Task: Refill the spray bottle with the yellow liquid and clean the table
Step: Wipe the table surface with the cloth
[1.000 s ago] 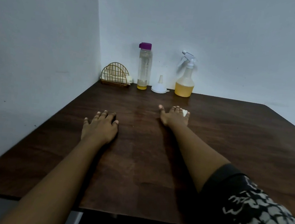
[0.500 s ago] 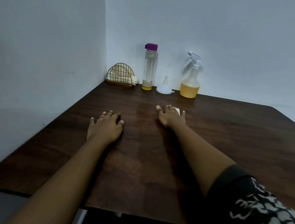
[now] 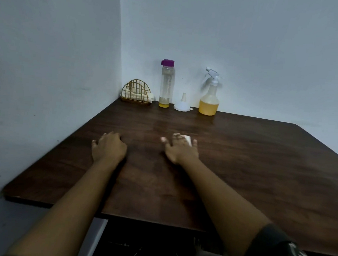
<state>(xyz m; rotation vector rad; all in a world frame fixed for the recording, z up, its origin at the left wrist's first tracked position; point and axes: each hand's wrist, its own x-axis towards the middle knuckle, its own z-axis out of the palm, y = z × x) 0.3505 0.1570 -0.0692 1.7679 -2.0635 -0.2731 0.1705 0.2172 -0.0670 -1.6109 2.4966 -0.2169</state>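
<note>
The left hand (image 3: 109, 147) is laid flat, empty; the right hand (image 3: 180, 150), flat, is pressed on a white wipe (image 3: 188, 138). The spray bottle (image 3: 209, 99) could be toppled by an overlong stroke.

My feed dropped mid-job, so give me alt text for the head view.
The right hand presses a white tissue on the wooden table; the left hand rests flat beside it. At its far edge stand a wire napkin holder, a purple-capped bottle with little yellow liquid, a white funnel and a spray bottle partly filled yellow.
</note>
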